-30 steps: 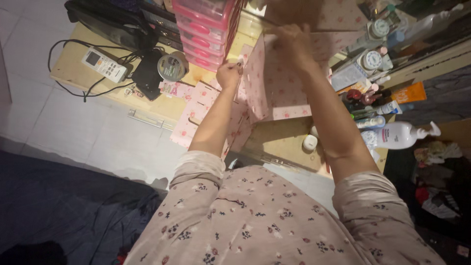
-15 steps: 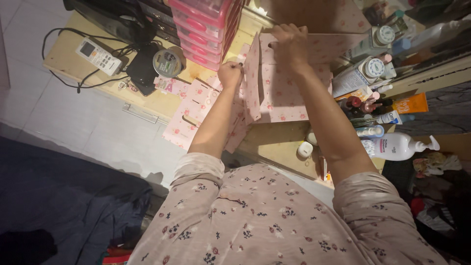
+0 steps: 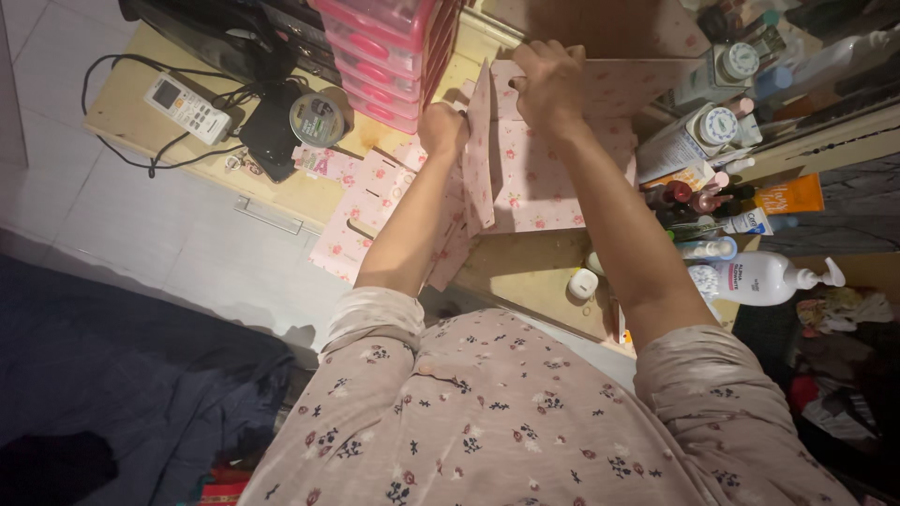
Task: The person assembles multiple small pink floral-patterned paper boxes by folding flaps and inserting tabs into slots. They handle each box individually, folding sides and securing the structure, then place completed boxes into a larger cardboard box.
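Hands assemble pink flowered cardboard box on tabletop: left hand pinches side panel, right hand clamps back panel top; best keep panels square, press tabs evenly.

Dim indoor light, shadowy edges

Single head-worn camera is looking steeply down over the person's chest and forearms, sitting close to the body, facing a cluttered wooden tabletop at the top of frame with tiled floor showing at left; no second view is overlapping it.
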